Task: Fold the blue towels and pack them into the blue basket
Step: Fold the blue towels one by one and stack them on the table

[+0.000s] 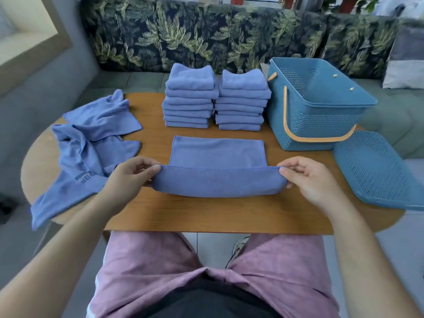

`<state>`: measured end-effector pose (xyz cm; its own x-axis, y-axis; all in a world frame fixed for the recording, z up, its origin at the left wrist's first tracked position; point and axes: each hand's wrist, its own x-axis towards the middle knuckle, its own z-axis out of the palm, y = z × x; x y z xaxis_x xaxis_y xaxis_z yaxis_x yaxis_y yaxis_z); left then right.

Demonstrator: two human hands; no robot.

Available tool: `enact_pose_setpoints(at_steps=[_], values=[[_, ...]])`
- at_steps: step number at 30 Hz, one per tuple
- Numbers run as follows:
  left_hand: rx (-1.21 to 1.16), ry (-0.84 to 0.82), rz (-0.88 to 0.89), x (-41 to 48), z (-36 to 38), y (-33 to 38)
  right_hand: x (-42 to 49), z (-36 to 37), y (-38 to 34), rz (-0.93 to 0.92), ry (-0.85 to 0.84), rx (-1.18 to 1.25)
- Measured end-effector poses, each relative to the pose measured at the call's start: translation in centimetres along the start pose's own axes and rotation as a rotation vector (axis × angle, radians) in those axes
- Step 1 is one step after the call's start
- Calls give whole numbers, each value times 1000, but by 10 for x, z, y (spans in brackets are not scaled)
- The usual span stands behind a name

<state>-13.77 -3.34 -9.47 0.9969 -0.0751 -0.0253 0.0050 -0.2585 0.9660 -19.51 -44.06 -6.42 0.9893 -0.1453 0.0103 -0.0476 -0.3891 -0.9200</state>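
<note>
Both forearms reach in over the near edge of the bench (206,214), with the palms turned toward each other. The left hand (130,177) pinches the left end of a blue towel (218,154) between thumb and fingertips. The right hand (314,177) pinches the right end the same way. Between the hands, the towel's near part is raised off the wood and curled forward into a fold, its stitched hem pulled straight. The far part lies flat at the middle of the bench. A left stack of folded towels (188,99) and a right stack (242,102) stand side by side at the far edge. The blue basket (309,125) stands at the far right corner, its tan handle hanging down the near wall. Its perforated lid (376,171) overhangs the right edge. Crumpled unfolded towels (91,143) drape over the left edge.
</note>
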Motion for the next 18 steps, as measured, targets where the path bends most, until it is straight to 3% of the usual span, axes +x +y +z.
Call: enact_pose_setpoints(at_steps=[18], values=[[240,252,-57,169,54,-20,162,49,51,85,224,-225]])
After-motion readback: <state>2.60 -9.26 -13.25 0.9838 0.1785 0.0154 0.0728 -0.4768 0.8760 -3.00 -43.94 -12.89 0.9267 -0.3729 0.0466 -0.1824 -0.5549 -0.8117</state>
